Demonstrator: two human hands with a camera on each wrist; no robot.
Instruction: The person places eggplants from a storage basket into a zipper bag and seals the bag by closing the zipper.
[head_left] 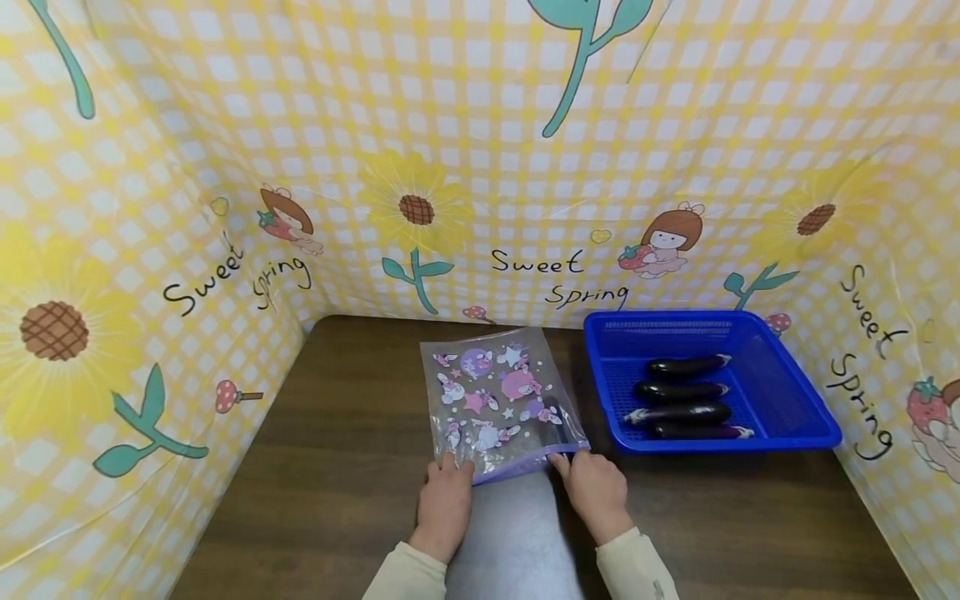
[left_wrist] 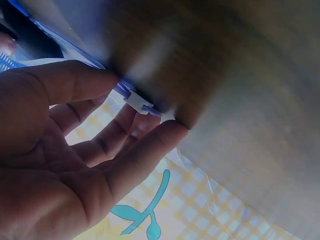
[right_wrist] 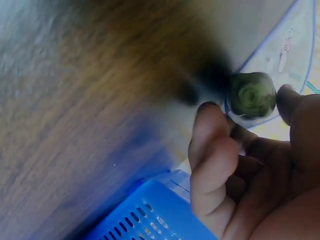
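Note:
A clear zip bag (head_left: 480, 392) with pink and purple cartoon prints lies flat on the table, its purple-edged mouth toward me. My left hand (head_left: 446, 504) pinches the left end of that mouth; a white zip slider (left_wrist: 138, 102) shows between its fingers in the left wrist view. At the right end, my right hand (head_left: 597, 492) holds an eggplant at the mouth. The eggplant's round green stem end (right_wrist: 251, 95) faces the right wrist camera, between thumb and fingers. Its dark body shows dimly through the bag's right side.
To the right of the bag stands a blue plastic basket (head_left: 795, 408) with several dark eggplants (head_left: 681, 390) lying in it. A yellow checked cloth (head_left: 480, 208) with flower prints walls the back and both sides of the brown wooden table (head_left: 322, 467).

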